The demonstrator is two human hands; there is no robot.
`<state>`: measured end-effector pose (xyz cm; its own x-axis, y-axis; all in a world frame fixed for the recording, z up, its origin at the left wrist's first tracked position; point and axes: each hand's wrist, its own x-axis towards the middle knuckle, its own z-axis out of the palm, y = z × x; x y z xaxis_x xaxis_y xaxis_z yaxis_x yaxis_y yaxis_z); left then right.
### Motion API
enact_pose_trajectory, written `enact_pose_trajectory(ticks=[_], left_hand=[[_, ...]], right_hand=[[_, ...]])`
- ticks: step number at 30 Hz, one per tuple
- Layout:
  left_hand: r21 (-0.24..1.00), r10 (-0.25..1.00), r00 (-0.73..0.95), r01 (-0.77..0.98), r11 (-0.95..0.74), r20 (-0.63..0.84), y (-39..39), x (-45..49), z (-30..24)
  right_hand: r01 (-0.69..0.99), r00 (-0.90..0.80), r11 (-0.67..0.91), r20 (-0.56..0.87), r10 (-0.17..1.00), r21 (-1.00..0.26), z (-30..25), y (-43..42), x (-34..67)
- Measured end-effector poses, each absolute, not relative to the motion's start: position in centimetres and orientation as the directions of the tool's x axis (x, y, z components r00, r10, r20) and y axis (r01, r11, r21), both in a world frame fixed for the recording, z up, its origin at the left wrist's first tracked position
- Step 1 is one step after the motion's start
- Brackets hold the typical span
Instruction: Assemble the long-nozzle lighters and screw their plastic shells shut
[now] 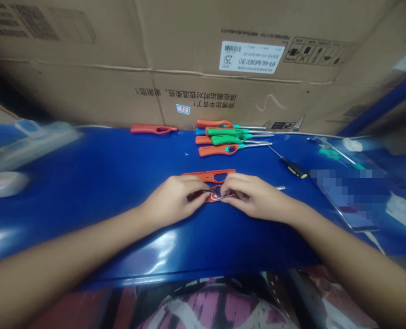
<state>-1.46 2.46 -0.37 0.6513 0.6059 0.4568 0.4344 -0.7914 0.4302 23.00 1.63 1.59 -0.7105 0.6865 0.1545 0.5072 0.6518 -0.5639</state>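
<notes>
My left hand is closed in a pinch on a small dark part from which a thin white wire curves away. That wire runs to the fingertips of my right hand, which are pinched together on it. Beneath both hands lies a red-orange lighter shell half with a finger hole, partly covered by my fingers. Just behind it rests another orange shell half, its inner side up. A metal tube end pokes out past my right hand.
Several long-nosed lighters lie in a pile behind, beside a red handle. To the right are a screwdriver, a phone and a green-tipped tube. A cardboard wall closes off the back; a power strip stands left.
</notes>
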Motion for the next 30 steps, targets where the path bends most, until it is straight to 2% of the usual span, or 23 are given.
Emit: enact_pose_trajectory(ticks=[2, 5, 9, 15, 24, 30], left_hand=[[0.435, 0.6, 0.653, 0.423, -0.795, 0.462, 2.5, -1.5, -0.4], [0.444, 0.602, 0.652, 0.418, -0.793, 0.461, 2.6, -1.6, -0.5], [0.454, 0.621, 0.646, 0.435, -0.778, 0.445, 2.6, -1.6, -0.6], [0.447, 0.613, 0.675, 0.436, -0.781, 0.411, 2.7, -1.7, -0.5], [0.453, 0.64, 0.659, 0.467, -0.76, 0.395, 2.5, -1.4, -0.8], [0.366, 0.647, 0.683, 0.537, -0.76, 0.34, 1.8, -1.1, -0.3]], right_hand=[[0.535, -0.671, 0.603, 0.135, 0.729, -0.592, 1.8, 1.6, 23.0], [0.583, -0.597, 0.46, 0.031, 0.802, -0.67, 2.2, 1.7, 23.3], [0.569, -0.577, 0.34, -0.069, 0.814, -0.749, 2.4, 2.0, 24.0], [0.588, -0.605, 0.45, 0.003, 0.796, -0.672, 2.2, 2.6, 24.6], [0.591, -0.606, 0.482, 0.039, 0.795, -0.647, 1.7, 2.7, 24.3], [0.592, -0.63, 0.536, 0.068, 0.773, -0.602, 1.6, 2.8, 24.4]])
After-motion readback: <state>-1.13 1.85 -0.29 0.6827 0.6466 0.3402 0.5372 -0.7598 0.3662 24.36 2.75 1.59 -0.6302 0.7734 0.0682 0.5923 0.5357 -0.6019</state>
